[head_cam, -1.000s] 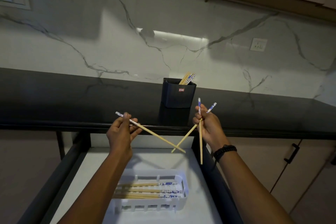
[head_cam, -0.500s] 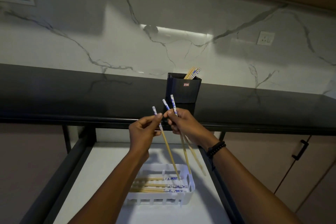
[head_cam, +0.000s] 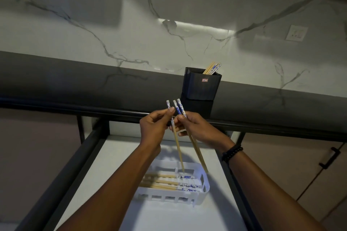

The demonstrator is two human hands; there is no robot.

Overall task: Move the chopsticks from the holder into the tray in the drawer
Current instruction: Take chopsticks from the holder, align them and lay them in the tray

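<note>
Pinching a single chopstick (head_cam: 177,148) in your left hand (head_cam: 154,129), you grip two chopsticks (head_cam: 197,154) in your right hand (head_cam: 197,129), the hands close together. Below them sits the tray (head_cam: 205,191) in the drawer (head_cam: 127,155), with laid chopsticks (head_cam: 165,182) inside. Beyond your right hand, the holder (head_cam: 201,86) on the tabletop (head_cam: 75,84) carries more.

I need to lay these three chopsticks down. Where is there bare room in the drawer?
Bare drawer floor lies left of the tray, behind it and in front. The tray itself is crowded with chopsticks.
</note>
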